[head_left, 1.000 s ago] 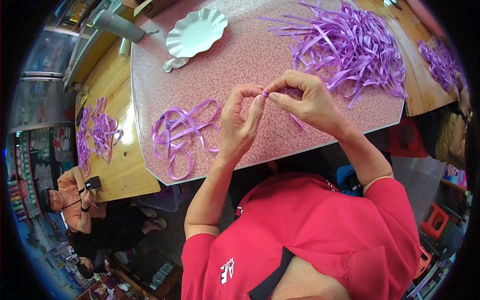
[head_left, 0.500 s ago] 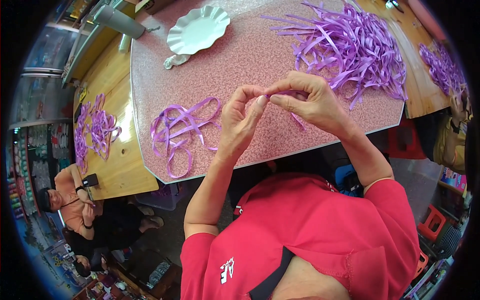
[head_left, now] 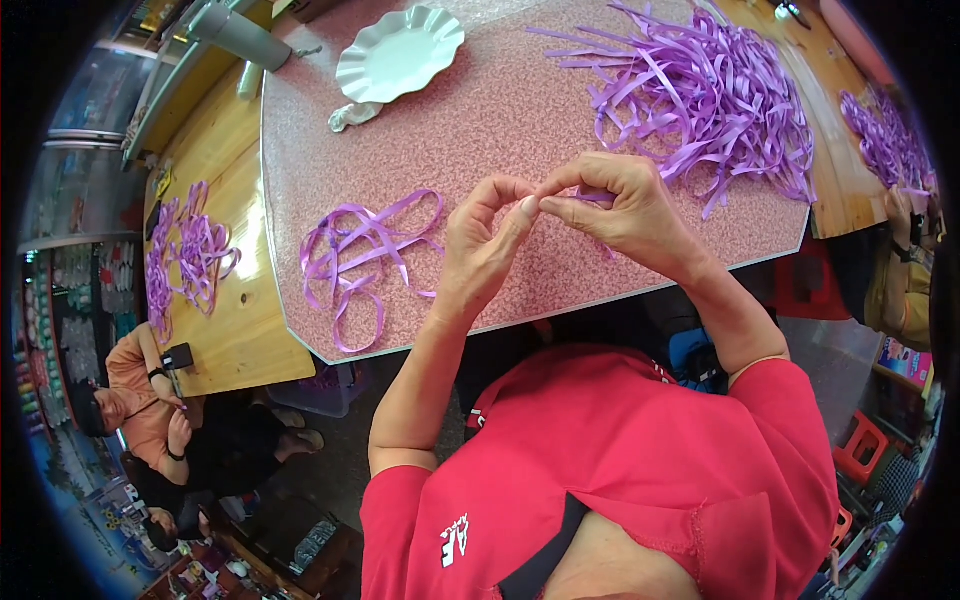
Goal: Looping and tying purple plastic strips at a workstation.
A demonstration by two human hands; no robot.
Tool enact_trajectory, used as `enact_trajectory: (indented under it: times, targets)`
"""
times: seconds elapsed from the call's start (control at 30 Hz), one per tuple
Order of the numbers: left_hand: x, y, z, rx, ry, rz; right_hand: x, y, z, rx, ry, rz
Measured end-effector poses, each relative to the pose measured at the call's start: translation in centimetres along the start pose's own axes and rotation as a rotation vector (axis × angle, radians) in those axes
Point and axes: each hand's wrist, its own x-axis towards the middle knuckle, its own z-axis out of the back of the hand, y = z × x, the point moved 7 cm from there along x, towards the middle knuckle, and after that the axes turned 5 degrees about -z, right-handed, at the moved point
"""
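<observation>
My left hand (head_left: 482,240) and my right hand (head_left: 630,210) meet above the pink-patterned table, their thumbs and forefingers pinched together at the tips. Between them is a purple ribbon (head_left: 597,196); a bit of it shows inside the right hand's curled fingers, and a short end hangs below. What sits right at the fingertips is hidden by them. Left of my left hand lies a loose tangle of looped purple ribbons (head_left: 372,238). Beyond my right hand is a large heap of cut purple ribbon strips (head_left: 715,100).
A white scalloped dish (head_left: 400,55) and a small crumpled white piece (head_left: 354,117) lie at the far side. A grey tumbler (head_left: 240,36) is at far left. More ribbons (head_left: 200,250) rest on the wooden table. One person (head_left: 140,390) sits left, another (head_left: 905,260) right.
My fingertips have drawn closer together, covering the bit of ribbon that showed between them. The ribbon's hanging end shows less. The person at left has lowered their head slightly.
</observation>
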Motion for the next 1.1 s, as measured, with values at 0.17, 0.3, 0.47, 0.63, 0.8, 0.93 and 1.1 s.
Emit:
enact_trajectory:
  times: [0.17, 0.3, 0.47, 0.63, 0.8, 0.93, 1.1]
  targets:
    - [0.0, -0.5, -0.3, -0.082, 0.000, -0.043, -0.2, 0.6, 0.1, -0.118, 0.067, -0.109]
    - [0.0, -0.4, -0.2, -0.059, 0.024, -0.009, -0.4, 1.3, 0.2, -0.158, 0.007, 0.101]
    - [-0.1, 0.0, 0.0, -0.066, 0.018, 0.014, -0.8, 2.2, 0.0, -0.363, -0.055, 0.257]
    - [-0.1, -0.1, -0.2, -0.092, 0.016, 0.014, -0.8, 2.0, 0.1, -0.217, -0.123, 0.170]
    - [-0.2, 0.1, -0.3, -0.098, 0.005, -0.006, -0.6, 1.2, -0.3, -0.088, -0.056, 0.070]
    - [-0.2, 0.1, -0.5, -0.116, 0.021, -0.016, -0.6, 0.8, -0.3, -0.102, -0.001, -0.020]
    - [-0.3, 0.3, -0.2, -0.076, 0.037, 0.000, -0.5, 0.8, -0.5, -0.112, 0.021, 0.091]
